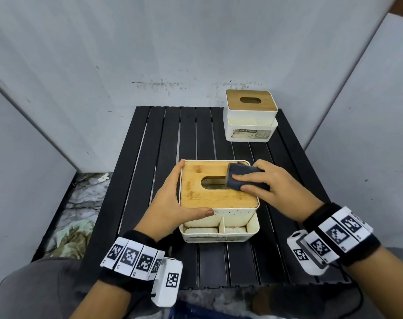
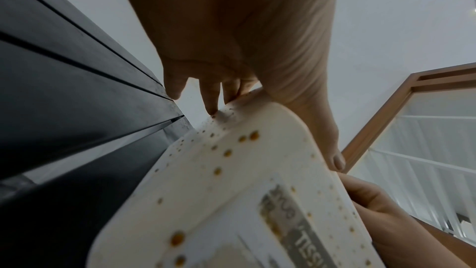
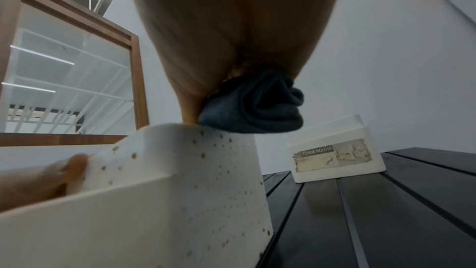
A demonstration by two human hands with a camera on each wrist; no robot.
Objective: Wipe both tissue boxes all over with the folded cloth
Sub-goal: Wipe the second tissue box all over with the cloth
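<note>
A stained white tissue box (image 1: 228, 215) (image 2: 231, 201) (image 3: 180, 191) with a wooden lid (image 1: 196, 194) stands at the middle of the black slatted table (image 1: 150, 157). My left hand (image 1: 173, 203) (image 2: 231, 48) clasps its left side, thumb along the front wall, fingers at the far corner. My right hand (image 1: 265, 183) (image 3: 219, 38) presses a folded dark blue-grey cloth (image 1: 242, 174) (image 3: 255, 105) onto the lid's right part, beside the oval slot. A second, cleaner tissue box (image 1: 250, 116) (image 3: 335, 150) stands at the table's far right corner.
Grey panels wall the table in at the back and on both sides. Marbled floor (image 1: 80, 203) shows left of the table. Bare slats lie in front of and to the right of the near box.
</note>
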